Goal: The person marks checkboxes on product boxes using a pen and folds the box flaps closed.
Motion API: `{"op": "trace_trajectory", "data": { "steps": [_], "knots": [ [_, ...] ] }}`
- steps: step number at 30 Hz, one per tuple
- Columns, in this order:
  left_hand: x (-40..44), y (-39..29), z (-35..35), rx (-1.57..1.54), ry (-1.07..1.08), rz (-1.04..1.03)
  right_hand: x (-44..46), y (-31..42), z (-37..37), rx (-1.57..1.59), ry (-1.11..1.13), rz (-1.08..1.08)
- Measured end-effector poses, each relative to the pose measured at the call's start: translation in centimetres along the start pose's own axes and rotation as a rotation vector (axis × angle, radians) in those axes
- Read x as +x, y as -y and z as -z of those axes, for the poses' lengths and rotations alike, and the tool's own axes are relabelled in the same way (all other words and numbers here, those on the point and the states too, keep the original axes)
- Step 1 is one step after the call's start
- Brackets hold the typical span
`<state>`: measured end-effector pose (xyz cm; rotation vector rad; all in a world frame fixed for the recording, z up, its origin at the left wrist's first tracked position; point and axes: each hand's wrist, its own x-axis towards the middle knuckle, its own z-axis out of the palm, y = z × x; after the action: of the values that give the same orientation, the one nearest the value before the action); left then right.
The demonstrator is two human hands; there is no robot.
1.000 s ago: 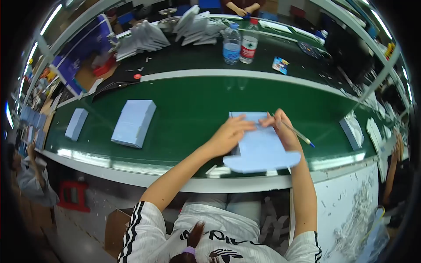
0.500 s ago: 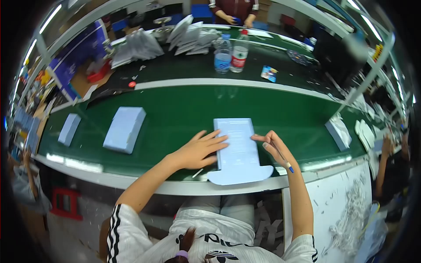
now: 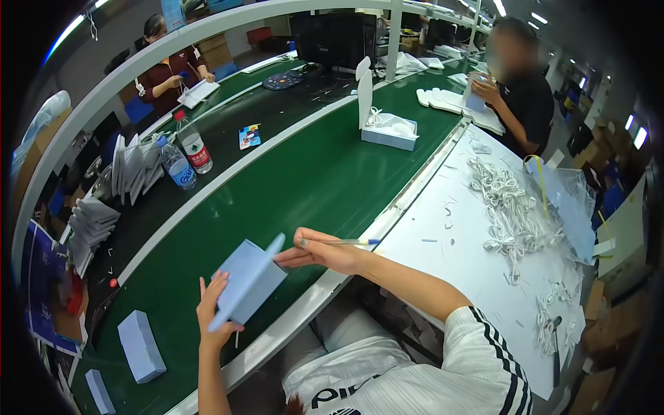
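A light blue cardboard box stands tilted over the green belt in front of me, its end flap sticking out past the body. My left hand grips the near side of the box, thumb below and fingers along the side. My right hand has a pen with a blue end tucked in it. The extended fingers of that hand come right up to the flap's edge; whether they touch it I cannot tell.
Blue boxes lie on the belt at lower left. Farther along sits an open box with white contents. White cables cover part of the white table. Two bottles stand behind the belt. A person works at right, another behind.
The view has swung to the right. The box, lying on the belt with its flap toward me before, is now tilted up in my left hand. The pen stays in my right hand.
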<state>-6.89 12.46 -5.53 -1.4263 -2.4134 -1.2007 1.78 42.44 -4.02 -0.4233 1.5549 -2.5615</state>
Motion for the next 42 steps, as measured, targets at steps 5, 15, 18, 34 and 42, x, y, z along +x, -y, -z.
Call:
{"op": "trace_trajectory", "data": {
  "steps": [5,15,18,34,42],
  "knots": [
    [-2.4,0.1,-4.1,-0.808,-0.646,0.341,1.4,0.0,-3.5,-0.569,-0.044,0.353],
    [-0.5,-5.3,-6.1,-0.668,-0.802,0.295,0.7,-0.1,-4.0,-0.568,-0.063,0.223],
    [0.3,-6.3,-6.2,-0.564,-0.756,0.234,-0.2,1.0,-3.2,-0.664,-0.062,0.216],
    [1.5,-7.6,-5.0,-0.676,-0.764,0.271,3.6,8.6,-4.3,-1.595,-0.22,0.526],
    [-0.3,-7.6,-5.8,-0.013,-0.663,0.266,2.8,6.9,-6.9,-1.58,-0.275,0.46]
  ]
}}
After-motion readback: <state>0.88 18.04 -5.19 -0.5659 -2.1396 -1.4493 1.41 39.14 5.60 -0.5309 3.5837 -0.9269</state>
